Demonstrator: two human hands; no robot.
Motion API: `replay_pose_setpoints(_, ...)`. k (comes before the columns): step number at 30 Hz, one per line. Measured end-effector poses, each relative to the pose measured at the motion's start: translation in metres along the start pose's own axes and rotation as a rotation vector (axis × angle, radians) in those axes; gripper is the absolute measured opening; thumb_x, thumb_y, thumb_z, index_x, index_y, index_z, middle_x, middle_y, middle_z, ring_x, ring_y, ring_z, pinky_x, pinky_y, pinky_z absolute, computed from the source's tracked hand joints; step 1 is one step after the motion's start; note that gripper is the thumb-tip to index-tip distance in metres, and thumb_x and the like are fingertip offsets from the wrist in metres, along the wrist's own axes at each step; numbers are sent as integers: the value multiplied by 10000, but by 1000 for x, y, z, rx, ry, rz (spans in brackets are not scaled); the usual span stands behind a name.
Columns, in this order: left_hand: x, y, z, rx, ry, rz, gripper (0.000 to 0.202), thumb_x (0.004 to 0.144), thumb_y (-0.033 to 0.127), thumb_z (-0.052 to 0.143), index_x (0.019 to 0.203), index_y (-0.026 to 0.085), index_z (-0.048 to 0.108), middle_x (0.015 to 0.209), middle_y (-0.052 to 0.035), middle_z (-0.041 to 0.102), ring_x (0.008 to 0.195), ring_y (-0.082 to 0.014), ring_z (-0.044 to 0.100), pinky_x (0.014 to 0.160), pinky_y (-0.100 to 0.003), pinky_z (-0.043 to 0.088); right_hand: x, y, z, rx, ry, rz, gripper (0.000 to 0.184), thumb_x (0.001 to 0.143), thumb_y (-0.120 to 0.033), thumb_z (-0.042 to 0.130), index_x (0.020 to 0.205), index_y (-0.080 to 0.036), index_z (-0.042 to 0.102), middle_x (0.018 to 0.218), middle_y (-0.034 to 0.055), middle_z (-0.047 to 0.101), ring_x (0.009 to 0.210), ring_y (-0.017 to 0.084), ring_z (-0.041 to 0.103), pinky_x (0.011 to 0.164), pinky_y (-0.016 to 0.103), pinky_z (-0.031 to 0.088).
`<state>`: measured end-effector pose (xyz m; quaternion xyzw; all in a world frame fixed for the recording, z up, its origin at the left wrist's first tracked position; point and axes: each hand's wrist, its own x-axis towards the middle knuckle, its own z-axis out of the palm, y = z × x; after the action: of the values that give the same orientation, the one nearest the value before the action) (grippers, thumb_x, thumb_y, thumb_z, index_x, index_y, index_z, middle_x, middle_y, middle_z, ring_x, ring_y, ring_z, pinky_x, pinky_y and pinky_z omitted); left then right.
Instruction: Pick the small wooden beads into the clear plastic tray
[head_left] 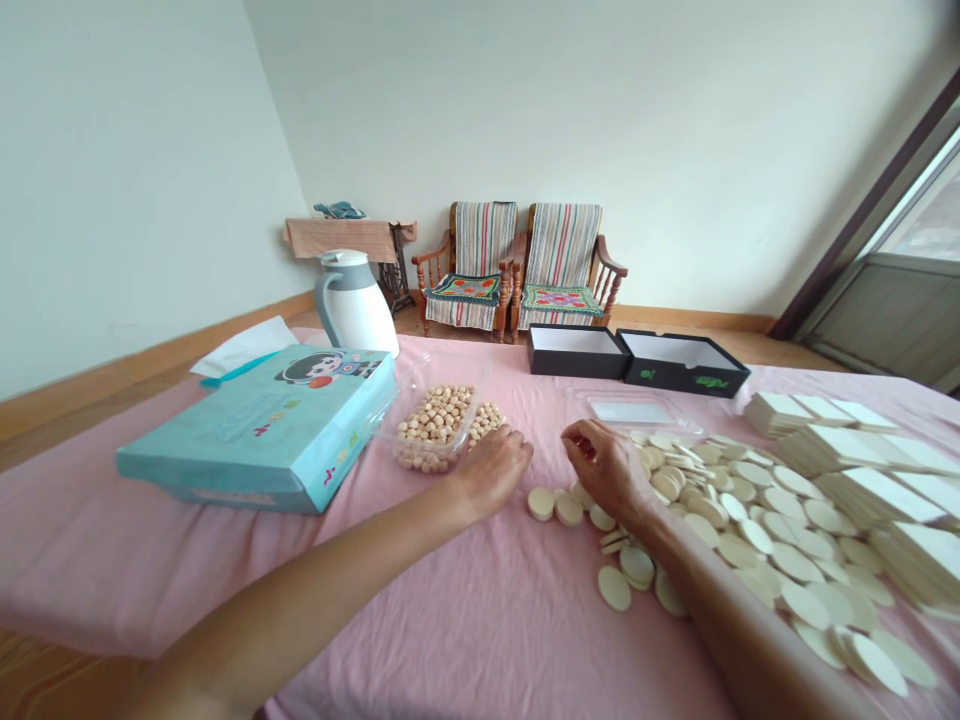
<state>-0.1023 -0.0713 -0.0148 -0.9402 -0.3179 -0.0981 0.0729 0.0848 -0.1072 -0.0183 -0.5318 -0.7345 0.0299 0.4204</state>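
Note:
My left hand [491, 467] lies palm down on the pink tablecloth [465, 620], fingers curled, right beside a clear plastic tray of small tan balls [439, 420]. My right hand [604, 465] is loosely curled with fingertips pinched together, at the near edge of a spread of cream round discs [757, 520]. What the pinched fingers hold is hidden. A few discs [555, 505] lie between the two hands.
A light blue box [262, 425] and a white jug [354, 302] stand at the left. Two open black boxes [637, 358] and a clear tray [634, 410] sit at the back. Stacks of cream square tiles [862, 470] fill the right. Two wooden chairs [517, 270] stand by the wall.

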Motion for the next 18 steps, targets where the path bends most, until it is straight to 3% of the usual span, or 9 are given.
replay_pose_setpoints(3, 7, -6, 11, 45, -26, -25, 223, 912, 131, 412, 792, 141, 599, 825, -65, 595, 884, -214, 511, 728, -321, 454, 0, 1, 1, -6, -9, 2, 117, 818, -162, 467, 756, -190, 562, 691, 10, 581, 595, 119, 540, 575, 229, 406)
replay_pose_setpoints(6, 6, -3, 4, 12, -6, -12, 215, 909, 119, 414, 798, 146, 597, 840, -63, 591, 896, -204, 509, 732, -315, 452, -1, 3, 2, -7, -15, -3, 119, 817, -166, 465, 754, -192, 562, 698, 11, 587, 590, 118, 540, 572, 230, 407)
replay_pose_setpoints(11, -9, 1, -40, -25, 138, 45, 176, 907, 147, 431, 851, 155, 598, 876, -65, 584, 890, -197, 504, 798, -345, 443, -1, 3, 2, -1, 0, -3, 123, 810, -157, 467, 744, -191, 566, 690, 6, 585, 585, 112, 535, 561, 220, 405)
replay_pose_setpoints(15, -21, -29, -72, 35, 312, -100, 173, 877, 122, 464, 943, 157, 620, 923, -72, 605, 932, -214, 510, 832, -373, 437, 0, 1, 0, -6, 25, 2, 124, 808, -146, 471, 753, -188, 574, 692, 7, 582, 594, 112, 531, 575, 220, 410)
replay_pose_setpoints(18, -27, -51, -80, 93, 421, -187, 176, 880, 139, 470, 963, 156, 624, 942, -76, 618, 947, -225, 522, 866, -401, 429, 0, 0, 0, -4, 14, 1, 123, 807, -144, 474, 754, -185, 577, 690, 6, 576, 590, 111, 526, 571, 219, 406)
